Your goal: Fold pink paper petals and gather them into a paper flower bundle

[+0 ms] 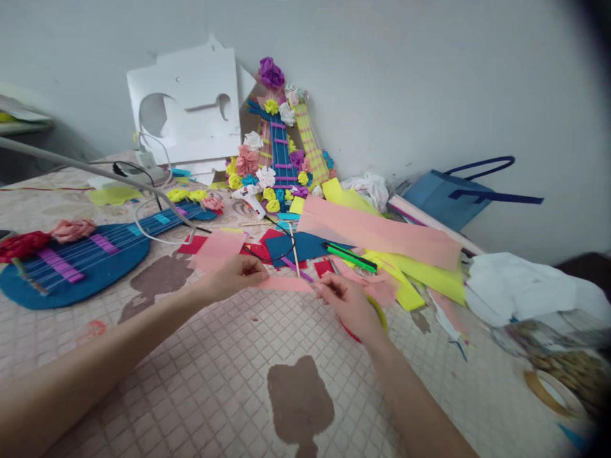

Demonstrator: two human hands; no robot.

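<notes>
A narrow pink strip of crepe paper (286,284) stretches between my two hands just above the table. My left hand (241,275) pinches its left end, with thumb and fingers together. At the other end, my right hand (347,301) grips the strip between thumb and fingertips. Beside the right hand, curved red and yellow edges (382,313) show from something mostly hidden under it. A thin wooden stick (294,251) lies just beyond the strip. Square pink paper pieces (220,248) lie past my left hand, and a slim green and black tool (351,256) past my right.
A blue guitar-shaped craft (95,261) lies at left. Flower-covered guitar crafts (281,143) lean on the wall, near a white glue gun (251,200) with a black cord. Pink and yellow sheets (377,229), a blue bag (443,197) and a tape roll (554,393) are to the right.
</notes>
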